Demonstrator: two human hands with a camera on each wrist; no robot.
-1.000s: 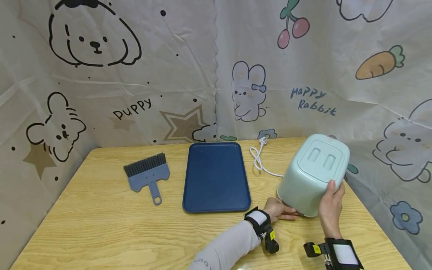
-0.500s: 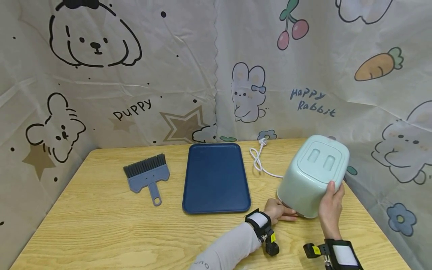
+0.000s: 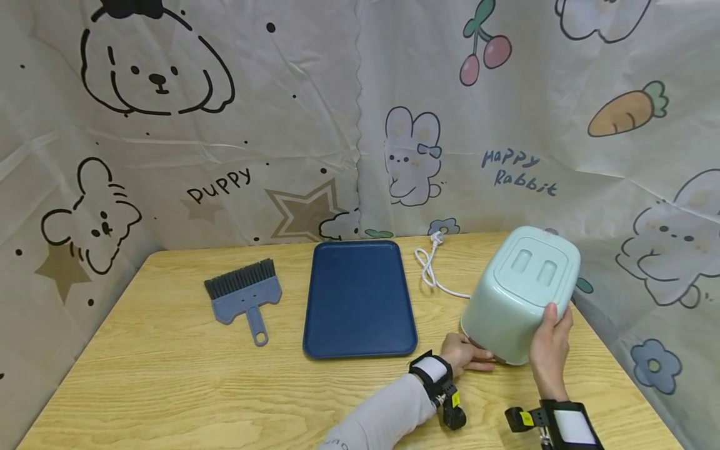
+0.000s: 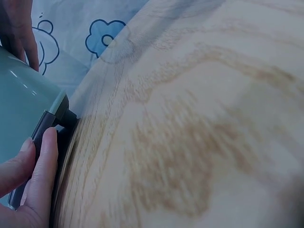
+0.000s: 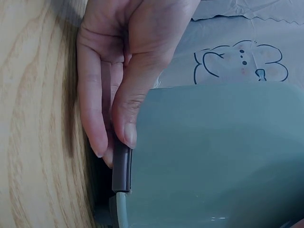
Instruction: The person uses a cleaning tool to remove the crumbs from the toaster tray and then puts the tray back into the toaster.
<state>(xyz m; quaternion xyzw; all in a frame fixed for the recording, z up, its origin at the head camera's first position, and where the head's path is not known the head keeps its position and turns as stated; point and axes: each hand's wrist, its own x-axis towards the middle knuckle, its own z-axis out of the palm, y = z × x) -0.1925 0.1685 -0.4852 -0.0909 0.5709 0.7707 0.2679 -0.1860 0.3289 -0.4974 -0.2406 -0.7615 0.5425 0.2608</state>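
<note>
A mint-green toaster [image 3: 500,319], its top covered by a lid with two raised oval shapes, stands tilted at the right of the table. At its lower near edge my left hand [image 3: 462,353] pinches a dark crumb-tray strip [image 5: 122,171] between thumb and fingers. That strip [image 4: 43,124] runs along the base in the left wrist view, close above the wood, beside a dark foot [image 4: 67,118]. My right hand [image 3: 551,350] grips the toaster's right side, its thumb toward the lid. A fingertip [image 5: 297,224] of it shows at the corner of the right wrist view.
A white cord with a plug [image 3: 437,237] lies behind the toaster. Left of it is a flat dark-blue tray [image 3: 360,300], then a grey-blue brush [image 3: 245,300] with dark bristles. A printed curtain [image 3: 281,125] hangs behind the wooden table [image 3: 197,387].
</note>
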